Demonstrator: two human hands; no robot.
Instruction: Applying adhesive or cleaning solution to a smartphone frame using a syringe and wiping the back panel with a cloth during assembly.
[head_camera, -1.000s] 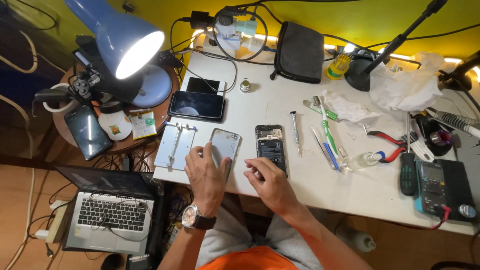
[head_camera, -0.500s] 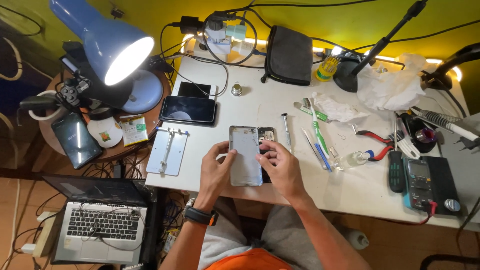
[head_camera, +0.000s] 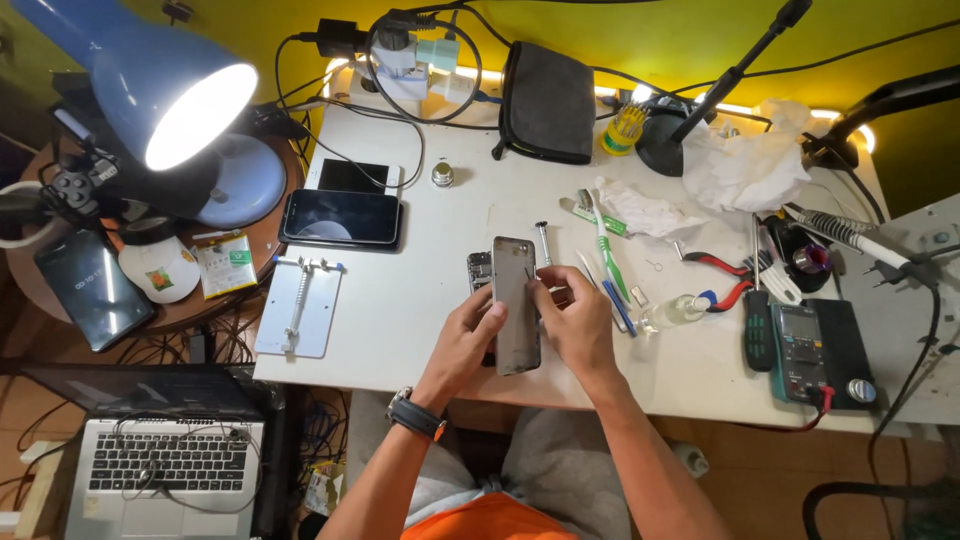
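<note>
While your left hand (head_camera: 468, 335) pinches the phone cover (head_camera: 515, 305) by its edge to steady it, your right hand's (head_camera: 575, 320) fingers (head_camera: 540, 290) curl closed on the opposite edge, with the opened phone (head_camera: 480, 272) lying just behind them.

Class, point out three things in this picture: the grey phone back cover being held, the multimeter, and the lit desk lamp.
grey phone back cover (head_camera: 516, 305), head view, middle of its panel
multimeter (head_camera: 808, 353), head view, its display face
desk lamp (head_camera: 130, 70), head view, blue shade
</note>
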